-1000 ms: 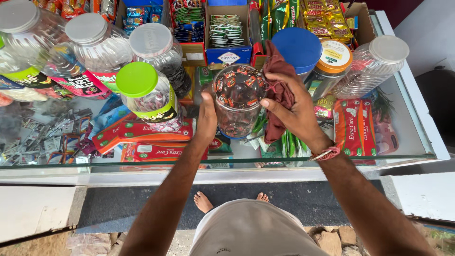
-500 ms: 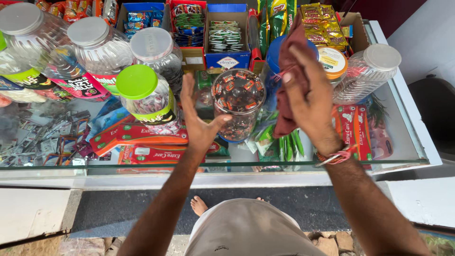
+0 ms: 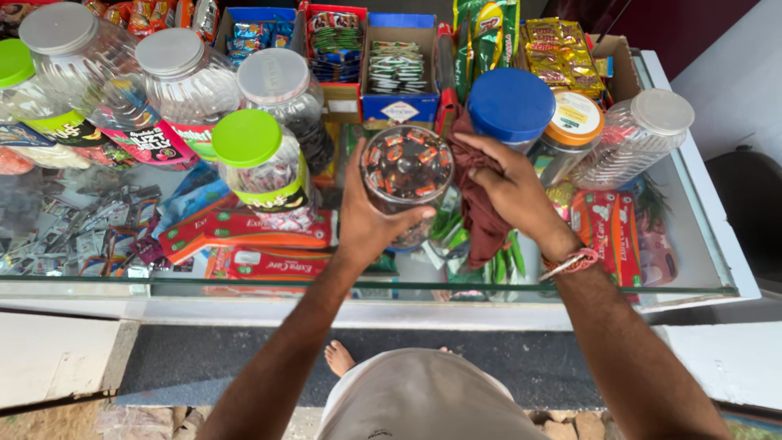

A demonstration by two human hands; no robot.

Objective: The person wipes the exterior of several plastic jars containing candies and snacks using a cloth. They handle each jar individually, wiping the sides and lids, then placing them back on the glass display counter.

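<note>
A clear plastic jar (image 3: 407,175) with a transparent lid, holding small wrapped sweets, stands on the glass counter (image 3: 692,236). My left hand (image 3: 366,216) wraps around its left side and grips it. My right hand (image 3: 513,191) holds a dark red cloth (image 3: 481,220) bunched against the jar's right side. A red thread band sits on my right wrist.
Several jars crowd the counter: a green-lidded one (image 3: 261,167) to the left, grey-lidded ones (image 3: 187,90) behind, a blue-lidded one (image 3: 511,106) and an orange-lidded one (image 3: 574,126) to the right. Boxes of packets (image 3: 399,73) line the back. My bare foot (image 3: 338,358) shows below.
My left hand was open beside the jar and now grips it. My right hand has come down with the cloth from over the blue lid to the jar's right side.
</note>
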